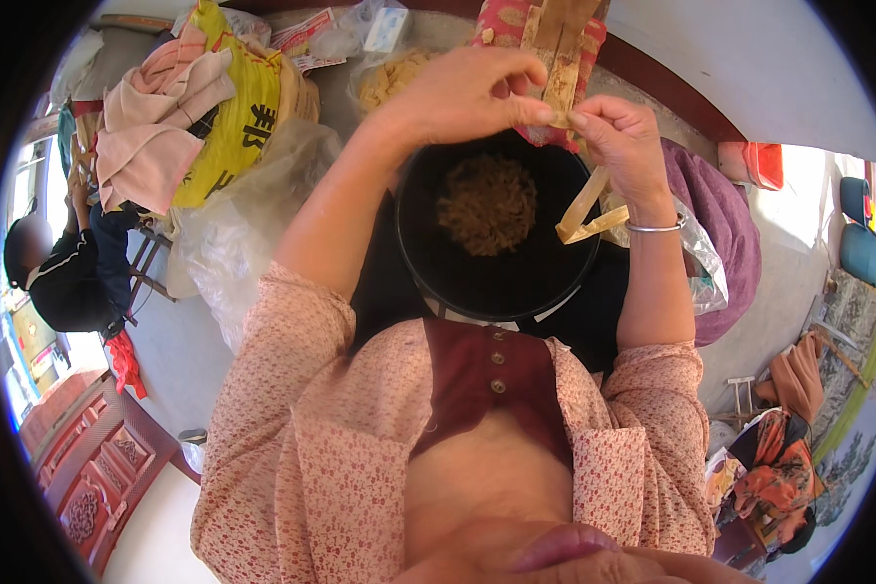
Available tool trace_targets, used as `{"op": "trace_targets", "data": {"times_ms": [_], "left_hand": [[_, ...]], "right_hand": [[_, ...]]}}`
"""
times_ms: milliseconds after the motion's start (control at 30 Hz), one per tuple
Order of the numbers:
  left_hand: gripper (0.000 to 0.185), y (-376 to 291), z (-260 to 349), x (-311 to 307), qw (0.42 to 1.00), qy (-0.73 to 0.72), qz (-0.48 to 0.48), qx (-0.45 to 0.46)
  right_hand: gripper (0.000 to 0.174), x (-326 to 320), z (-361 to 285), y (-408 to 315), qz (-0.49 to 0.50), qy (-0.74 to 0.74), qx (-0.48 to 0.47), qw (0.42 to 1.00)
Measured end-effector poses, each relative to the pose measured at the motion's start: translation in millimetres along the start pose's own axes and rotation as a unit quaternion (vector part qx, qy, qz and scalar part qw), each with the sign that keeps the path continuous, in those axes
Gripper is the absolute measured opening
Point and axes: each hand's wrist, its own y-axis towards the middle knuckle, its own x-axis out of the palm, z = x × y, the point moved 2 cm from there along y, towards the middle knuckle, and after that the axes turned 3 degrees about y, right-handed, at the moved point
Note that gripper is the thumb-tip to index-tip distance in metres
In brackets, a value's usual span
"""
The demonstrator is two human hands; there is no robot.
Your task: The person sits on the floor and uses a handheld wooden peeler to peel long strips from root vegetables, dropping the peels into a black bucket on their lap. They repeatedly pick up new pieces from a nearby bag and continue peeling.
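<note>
My left hand (pixel 474 95) and my right hand (pixel 624 142) meet in front of a worn wooden board (pixel 561 51), thumbs and fingertips pinched close together. A pale yellow plant-fibre strip (pixel 590 201) is gripped by my right hand, its folded length hanging down below the wrist. My left thumb and finger pinch a short end of pale strip at the board's lower edge. Directly below sits a round black tub (pixel 496 292), with a brown clump of loose shredded material (pixel 488 204) in it. Red patterned cloth (pixel 496 25) lies under the board.
To the left are a yellow sack (pixel 252 109), pink cloth (pixel 164 117) and clear plastic sheeting (pixel 226 241). A bag of pale strips (pixel 394 79) lies ahead. Purple cloth (pixel 719 233) is at right. One person (pixel 73 270) sits far left, another (pixel 774 467) lower right.
</note>
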Motion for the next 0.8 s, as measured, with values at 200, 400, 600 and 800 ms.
{"op": "trace_targets", "data": {"times_ms": [200, 400, 600, 800], "left_hand": [[0.016, 12, -16, 4, 0.983, 0.069, -0.162, -0.049], [0.020, 33, -44, 14, 0.970, 0.228, 0.059, -0.063], [0.030, 27, -44, 13, 0.943, 0.287, -0.038, -0.166], [0.044, -1, 4, 33, 0.986, 0.097, -0.031, -0.130]], "right_hand": [[0.016, -11, -1, 16, 0.031, -0.132, -0.008, 0.991], [0.018, -13, 22, 60, 0.168, -0.257, -0.126, 0.943], [0.021, -22, 28, 61, 0.156, -0.584, -0.082, 0.792], [0.027, 16, 22, 27, 0.020, 0.109, 0.123, 0.986]]}}
